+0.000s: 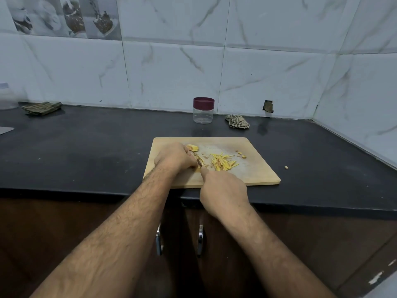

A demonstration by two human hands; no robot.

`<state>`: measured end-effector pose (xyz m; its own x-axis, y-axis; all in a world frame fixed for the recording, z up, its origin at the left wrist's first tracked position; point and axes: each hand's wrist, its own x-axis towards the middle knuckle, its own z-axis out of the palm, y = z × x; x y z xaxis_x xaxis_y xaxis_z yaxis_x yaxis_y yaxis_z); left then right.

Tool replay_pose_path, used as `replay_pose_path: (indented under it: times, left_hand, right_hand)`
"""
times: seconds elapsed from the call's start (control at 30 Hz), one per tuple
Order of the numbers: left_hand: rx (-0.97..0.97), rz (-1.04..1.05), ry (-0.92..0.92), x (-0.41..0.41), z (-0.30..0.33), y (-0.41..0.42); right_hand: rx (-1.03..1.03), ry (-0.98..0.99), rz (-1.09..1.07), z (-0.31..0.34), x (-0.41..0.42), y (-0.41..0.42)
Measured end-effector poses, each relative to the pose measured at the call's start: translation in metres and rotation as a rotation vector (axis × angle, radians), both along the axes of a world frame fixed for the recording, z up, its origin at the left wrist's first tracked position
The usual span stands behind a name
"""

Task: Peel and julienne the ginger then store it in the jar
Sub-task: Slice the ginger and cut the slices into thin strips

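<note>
Head view: a black counter (86,151) runs across the middle of the frame, backed by white marbled wall tiles (176,67) that turn a corner at the right. Dark wooden cabinet doors with two metal handles (200,239) fill the bottom. A wooden board (253,168) lies at centre, its near edge close to the counter's front edge. Behind it, near the wall, stands a clear jar (203,110) with a maroon lid on. A crumpled cloth (237,121) lies just right of the jar, and a folded cloth (41,107) sits at far left.

The left hand (174,157) rests on the board's left part, knuckles up, fingers curled down over ginger pieces (199,159); a yellow ginger chunk (192,147) lies just past its fingertips. The right hand (223,188) sits at the board's near edge, fingers curled, index pointing toward the left hand; what it holds is hidden, so its grip cannot be told. Both forearms reach up from the bottom of the frame.

A pile of yellow strips (222,163) lies at the board's centre, with small scraps (241,154) to its right. One crumb (286,167) lies on the counter right of the board. Bare counter spreads to the left and right of the board.
</note>
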<state>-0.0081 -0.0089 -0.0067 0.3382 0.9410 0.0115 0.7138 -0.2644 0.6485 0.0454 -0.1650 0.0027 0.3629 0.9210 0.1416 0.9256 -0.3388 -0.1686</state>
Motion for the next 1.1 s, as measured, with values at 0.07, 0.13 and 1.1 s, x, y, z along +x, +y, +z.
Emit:
replay_pose_path:
  times: [0.07,0.13,1.1]
  left_hand:
    - [0.003,0.000,-0.004,0.000,0.000,0.000]
    - [0.010,-0.001,-0.006,0.000,-0.001,-0.001]
    - [-0.070,-0.062,-0.049,-0.004,-0.001,0.005]
  right_hand:
    - [-0.002,-0.013,0.010,-0.004,0.000,-0.009]
    - [0.016,0.004,0.010,-0.007,0.000,-0.018]
    - [0.085,0.067,-0.030,-0.003,-0.001,0.003]
